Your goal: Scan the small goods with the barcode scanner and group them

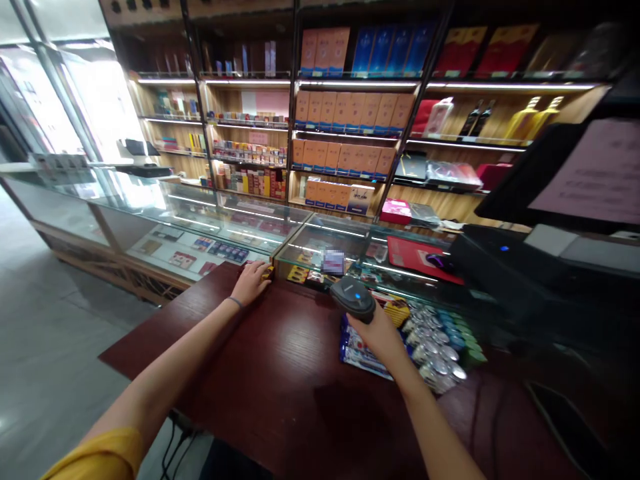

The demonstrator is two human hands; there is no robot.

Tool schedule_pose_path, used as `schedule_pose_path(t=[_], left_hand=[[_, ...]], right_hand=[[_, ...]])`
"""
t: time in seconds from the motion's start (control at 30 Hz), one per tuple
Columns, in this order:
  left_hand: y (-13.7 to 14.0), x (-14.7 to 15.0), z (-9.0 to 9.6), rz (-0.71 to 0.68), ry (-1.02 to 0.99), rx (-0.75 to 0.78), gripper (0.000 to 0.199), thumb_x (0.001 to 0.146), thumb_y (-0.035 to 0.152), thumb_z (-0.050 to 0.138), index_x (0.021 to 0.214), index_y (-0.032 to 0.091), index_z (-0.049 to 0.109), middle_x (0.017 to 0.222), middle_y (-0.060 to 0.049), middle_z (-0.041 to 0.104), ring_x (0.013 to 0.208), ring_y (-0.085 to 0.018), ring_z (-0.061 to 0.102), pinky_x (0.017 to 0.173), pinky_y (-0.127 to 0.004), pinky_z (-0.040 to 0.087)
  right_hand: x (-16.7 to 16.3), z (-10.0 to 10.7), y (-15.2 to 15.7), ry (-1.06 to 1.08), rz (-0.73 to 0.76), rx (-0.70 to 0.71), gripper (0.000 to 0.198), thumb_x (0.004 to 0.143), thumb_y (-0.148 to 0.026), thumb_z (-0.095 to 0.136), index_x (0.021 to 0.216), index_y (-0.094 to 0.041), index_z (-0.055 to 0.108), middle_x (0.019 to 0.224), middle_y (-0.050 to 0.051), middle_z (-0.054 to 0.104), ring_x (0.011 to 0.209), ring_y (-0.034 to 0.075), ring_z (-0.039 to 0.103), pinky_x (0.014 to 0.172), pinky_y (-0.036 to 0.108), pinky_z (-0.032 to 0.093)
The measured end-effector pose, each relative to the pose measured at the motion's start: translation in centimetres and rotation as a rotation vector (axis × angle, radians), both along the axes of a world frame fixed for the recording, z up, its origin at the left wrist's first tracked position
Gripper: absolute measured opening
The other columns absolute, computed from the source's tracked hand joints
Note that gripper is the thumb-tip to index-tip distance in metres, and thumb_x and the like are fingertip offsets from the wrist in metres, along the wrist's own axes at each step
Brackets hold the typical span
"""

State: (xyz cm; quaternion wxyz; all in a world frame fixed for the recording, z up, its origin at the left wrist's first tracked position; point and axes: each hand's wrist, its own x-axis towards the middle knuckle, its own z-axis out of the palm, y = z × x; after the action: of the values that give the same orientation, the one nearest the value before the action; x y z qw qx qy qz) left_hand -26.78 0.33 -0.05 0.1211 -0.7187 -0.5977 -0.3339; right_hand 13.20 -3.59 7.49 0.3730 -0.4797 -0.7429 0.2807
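Forward, my left hand stretches palm-down to far edge of dark-red desk, at small yellow-and-dark item; whether gripped, can't tell. My right hand, arm angled inward, wraps around handheld scanner, near blue packets.

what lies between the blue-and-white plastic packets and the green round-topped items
Silver round-topped items, then blue ones, lie between the packets and the green items, as the head view shows.
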Motion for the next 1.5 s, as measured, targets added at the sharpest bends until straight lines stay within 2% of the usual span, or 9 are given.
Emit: schedule_pose_path(t=[0.1, 0.2, 0.27, 0.53, 0.73, 0.87, 1.1, 1.33, 1.5], left_hand=[[0.4, 2.8, 0.8, -0.047, -0.061, 0.058, 0.042, 0.091, 0.029, 0.058, 0.133, 0.022, 0.058, 0.124, -0.012, 0.061, 0.118, -0.028, 0.056, 0.106, -0.046, 0.046], [1.2, 6.6, 1.9, -0.073, -0.072, 0.112, 0.038, 0.095, 0.031, 0.054, 0.131, 0.022, 0.060, 0.118, -0.012, 0.062, 0.114, -0.028, 0.057, 0.104, -0.045, 0.046], [1.8, 9.4, 2.6, -0.119, -0.067, 0.139, 0.036, 0.095, 0.031, 0.054, 0.129, 0.021, 0.062, 0.117, -0.012, 0.062, 0.113, -0.028, 0.057, 0.104, -0.045, 0.046], [4.2, 21.3, 4.0, -0.341, -0.077, 0.116, 0.036, 0.095, 0.027, 0.055, 0.131, 0.025, 0.062, 0.128, -0.012, 0.060, 0.122, -0.029, 0.055, 0.108, -0.047, 0.045], [5.0, 29.1, 3.0, -0.511, -0.044, 0.071, 0.040, 0.093, 0.023, 0.057, 0.133, 0.024, 0.060, 0.132, -0.013, 0.058, 0.126, -0.030, 0.054, 0.109, -0.049, 0.045], [5.2, 32.9, 2.0, -0.570, -0.020, 0.026, 0.045, 0.088, 0.017, 0.060, 0.133, 0.023, 0.061, 0.132, -0.014, 0.059, 0.125, -0.030, 0.054, 0.109, -0.048, 0.045], [5.4, 35.6, 0.8, -0.548, 0.034, 0.001, 0.055, 0.083, 0.014, 0.065, 0.136, 0.023, 0.058, 0.135, -0.015, 0.059, 0.128, -0.033, 0.051, 0.110, -0.051, 0.040], [4.9, 35.7, 1.3, -0.518, 0.080, -0.037, 0.038, 0.090, 0.012, 0.056, 0.124, 0.026, 0.065, 0.116, -0.012, 0.069, 0.112, -0.029, 0.061, 0.097, -0.043, 0.045], [4.3, 35.2, 1.9, -0.512, 0.147, -0.033, 0.028, 0.091, 0.012, 0.055, 0.114, 0.022, 0.069, 0.109, -0.012, 0.073, 0.108, -0.027, 0.064, 0.096, -0.043, 0.047]], right_hand=[[1.7, 1.8, 0.2, 0.067, -0.058, 0.021, 0.053, 0.077, -0.041, 0.066, 0.126, -0.021, 0.060, 0.091, 0.007, 0.076, 0.076, 0.026, 0.073, 0.064, 0.035, 0.056], [3.3, 3.7, -0.1, 0.095, -0.129, -0.050, 0.048, 0.078, -0.042, 0.066, 0.120, -0.020, 0.062, 0.073, 0.003, 0.073, 0.044, 0.018, 0.059, 0.045, 0.030, 0.047], [4.4, 4.7, -0.4, 0.125, -0.151, -0.082, 0.042, 0.079, -0.043, 0.066, 0.115, -0.021, 0.063, 0.067, 0.001, 0.070, 0.036, 0.016, 0.052, 0.039, 0.028, 0.042], [9.0, 6.3, -0.5, 0.236, -0.209, -0.066, 0.027, 0.081, -0.040, 0.065, 0.101, -0.023, 0.059, 0.051, -0.007, 0.053, 0.037, 0.014, 0.049, 0.038, 0.026, 0.038], [11.9, 6.7, -0.4, 0.299, -0.307, -0.069, 0.021, 0.077, -0.037, 0.066, 0.091, -0.025, 0.055, 0.050, -0.008, 0.052, 0.035, 0.013, 0.046, 0.036, 0.025, 0.036], [13.6, 6.9, -0.4, 0.353, -0.352, -0.073, 0.020, 0.076, -0.036, 0.066, 0.083, -0.025, 0.051, 0.048, -0.009, 0.050, 0.033, 0.012, 0.044, 0.036, 0.025, 0.035], [15.1, 7.1, -0.5, 0.383, -0.373, -0.040, 0.018, 0.078, -0.035, 0.064, 0.073, -0.026, 0.049, 0.047, -0.008, 0.048, 0.034, 0.012, 0.044, 0.037, 0.025, 0.035], [14.9, 7.1, -0.5, 0.412, -0.362, -0.036, 0.020, 0.077, -0.034, 0.065, 0.072, -0.025, 0.048, 0.048, -0.007, 0.049, 0.034, 0.011, 0.043, 0.036, 0.025, 0.034], [14.6, 7.1, -0.6, 0.421, -0.362, -0.035, 0.020, 0.077, -0.035, 0.067, 0.072, -0.025, 0.049, 0.048, -0.008, 0.050, 0.035, 0.011, 0.044, 0.036, 0.024, 0.035]])
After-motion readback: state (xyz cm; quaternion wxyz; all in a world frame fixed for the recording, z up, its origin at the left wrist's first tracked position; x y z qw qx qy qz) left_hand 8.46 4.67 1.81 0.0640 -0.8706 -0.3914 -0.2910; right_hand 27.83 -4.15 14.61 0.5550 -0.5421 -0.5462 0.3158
